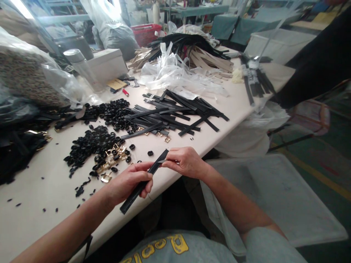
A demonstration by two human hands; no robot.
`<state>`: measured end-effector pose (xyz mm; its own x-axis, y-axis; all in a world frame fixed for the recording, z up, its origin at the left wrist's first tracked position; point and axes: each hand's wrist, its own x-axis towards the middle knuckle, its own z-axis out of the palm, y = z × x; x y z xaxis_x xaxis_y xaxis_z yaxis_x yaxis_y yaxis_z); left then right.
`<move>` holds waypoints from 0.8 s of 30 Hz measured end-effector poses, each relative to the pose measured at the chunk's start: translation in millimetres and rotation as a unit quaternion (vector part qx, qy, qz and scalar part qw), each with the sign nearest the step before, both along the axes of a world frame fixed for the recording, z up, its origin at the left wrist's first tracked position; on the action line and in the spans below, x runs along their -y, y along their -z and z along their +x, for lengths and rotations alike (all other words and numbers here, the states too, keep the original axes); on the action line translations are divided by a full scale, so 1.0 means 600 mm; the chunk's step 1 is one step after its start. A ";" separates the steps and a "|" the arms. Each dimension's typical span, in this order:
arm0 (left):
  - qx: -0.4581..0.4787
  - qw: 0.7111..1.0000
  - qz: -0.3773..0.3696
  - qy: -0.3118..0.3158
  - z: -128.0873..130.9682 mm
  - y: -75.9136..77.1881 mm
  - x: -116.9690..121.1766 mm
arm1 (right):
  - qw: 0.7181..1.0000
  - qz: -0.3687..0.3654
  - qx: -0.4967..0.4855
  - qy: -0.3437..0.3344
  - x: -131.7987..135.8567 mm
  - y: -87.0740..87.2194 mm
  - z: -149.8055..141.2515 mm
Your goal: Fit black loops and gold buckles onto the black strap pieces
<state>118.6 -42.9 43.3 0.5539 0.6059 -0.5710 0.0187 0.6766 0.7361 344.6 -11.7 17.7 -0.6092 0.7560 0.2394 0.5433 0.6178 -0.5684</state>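
My left hand (137, 179) is closed round a black strap (131, 200) with stitched edges, thumb on top. The strap slants over the table's front edge, its upper end near my right hand (183, 160). The right fingers are pinched together beside that end, and a small pointed grey thing (162, 161) shows at their tips; its kind is unclear. Just beyond my hands lie gold buckles (106, 178) and a heap of black strap loops (91, 146). More black straps (175, 111) are piled further back.
Crumpled clear plastic (175, 69) and bundled long strips (189, 44) cover the table's far part. At the left stand a clear bottle (82, 67), a white box (105, 65) and a dark pile (22, 149). A pale plastic bin (274, 197) sits below on my right.
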 end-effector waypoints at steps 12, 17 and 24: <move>0.003 0.986 0.021 -0.165 -0.009 0.059 -0.022 | 0.980 -0.029 -0.039 0.192 -0.126 0.001 0.033; 0.014 0.977 0.011 -0.211 -0.013 0.074 -0.023 | 0.963 -0.035 -0.008 0.269 -0.218 -0.004 0.037; 0.024 0.968 0.042 -0.247 -0.021 0.077 -0.030 | 0.953 -0.028 -0.015 0.301 -0.302 0.012 0.010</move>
